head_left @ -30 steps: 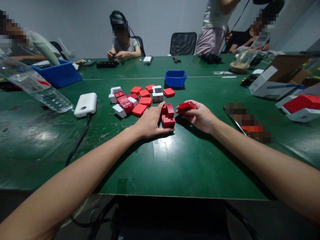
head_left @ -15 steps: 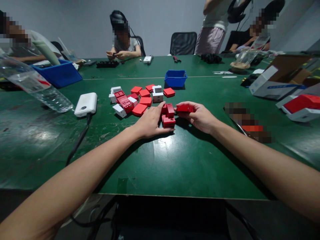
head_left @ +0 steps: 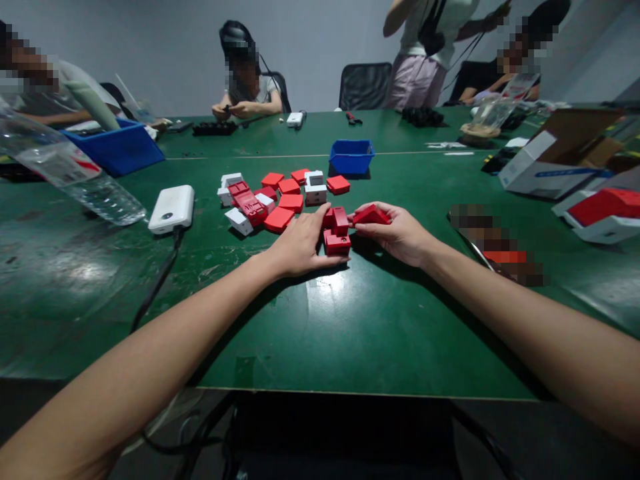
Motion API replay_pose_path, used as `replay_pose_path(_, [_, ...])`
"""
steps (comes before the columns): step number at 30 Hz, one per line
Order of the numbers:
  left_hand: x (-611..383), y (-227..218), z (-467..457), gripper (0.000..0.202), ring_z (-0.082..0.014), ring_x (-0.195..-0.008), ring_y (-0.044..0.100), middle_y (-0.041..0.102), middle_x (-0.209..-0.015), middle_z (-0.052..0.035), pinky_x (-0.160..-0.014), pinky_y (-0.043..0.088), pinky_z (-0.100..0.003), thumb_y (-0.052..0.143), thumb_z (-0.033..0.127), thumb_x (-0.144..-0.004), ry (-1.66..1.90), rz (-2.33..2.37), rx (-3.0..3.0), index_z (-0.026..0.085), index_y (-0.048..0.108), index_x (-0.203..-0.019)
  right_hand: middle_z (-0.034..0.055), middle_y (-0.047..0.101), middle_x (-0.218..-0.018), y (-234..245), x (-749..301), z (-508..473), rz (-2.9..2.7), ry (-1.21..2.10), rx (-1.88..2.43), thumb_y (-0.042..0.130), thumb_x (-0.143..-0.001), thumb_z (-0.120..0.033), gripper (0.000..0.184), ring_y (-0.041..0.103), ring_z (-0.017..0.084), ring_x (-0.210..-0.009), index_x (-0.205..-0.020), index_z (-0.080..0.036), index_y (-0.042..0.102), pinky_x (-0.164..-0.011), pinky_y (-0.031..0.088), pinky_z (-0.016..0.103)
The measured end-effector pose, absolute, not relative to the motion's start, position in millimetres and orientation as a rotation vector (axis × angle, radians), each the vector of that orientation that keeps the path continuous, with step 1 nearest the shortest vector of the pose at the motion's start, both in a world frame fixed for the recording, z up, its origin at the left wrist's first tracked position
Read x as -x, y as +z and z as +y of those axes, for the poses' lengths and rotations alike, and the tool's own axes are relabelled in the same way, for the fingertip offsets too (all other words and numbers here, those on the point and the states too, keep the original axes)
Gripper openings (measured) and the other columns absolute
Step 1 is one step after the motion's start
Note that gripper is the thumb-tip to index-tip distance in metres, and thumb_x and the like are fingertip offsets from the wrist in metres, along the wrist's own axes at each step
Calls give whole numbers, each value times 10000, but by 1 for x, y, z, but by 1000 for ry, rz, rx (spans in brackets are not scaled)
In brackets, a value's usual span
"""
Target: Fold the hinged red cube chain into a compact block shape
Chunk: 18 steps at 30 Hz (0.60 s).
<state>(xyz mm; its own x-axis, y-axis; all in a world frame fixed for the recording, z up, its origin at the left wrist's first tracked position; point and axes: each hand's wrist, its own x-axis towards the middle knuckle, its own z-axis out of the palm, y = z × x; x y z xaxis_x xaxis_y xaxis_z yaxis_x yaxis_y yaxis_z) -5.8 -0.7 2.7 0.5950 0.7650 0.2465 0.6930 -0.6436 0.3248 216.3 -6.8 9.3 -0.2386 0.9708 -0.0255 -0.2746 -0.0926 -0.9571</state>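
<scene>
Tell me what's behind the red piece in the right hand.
Part of the right hand and green tabletop show beyond the red piece; whatever lies directly behind it is covered.

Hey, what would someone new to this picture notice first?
Probably the red and white blocks clustered on the green table, near the middle of the view. Next to them, the left grip is around a stepped red block, while the right grip holds a small red piece to its right. A blue bin stands beyond.
</scene>
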Motion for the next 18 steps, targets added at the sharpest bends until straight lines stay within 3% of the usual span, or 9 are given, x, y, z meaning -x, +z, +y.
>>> replay_pose_path(10, [5,3,-1,1064,-402,-1274,519,479,-1446,-258,-1049,410,-556,654,688,-747,555,1215,-2622,115,210,-1525,16,755,-905,6,-218,-5,-1228,1513,912,916,-521,-148,374,695,150,-820,-859,-208,768,-834,581,318])
replay_pose_path(18, [6,3,-1,1074,-409,-1292,504,470,-1453,-266,-1065,402,-557,647,690,-750,547,1204,-2618,86,213,-1524,6,756,-875,6,-216,-6,-1124,1493,926,923,-501,-146,424,699,147,-825,-861,-208,707,-840,573,318])
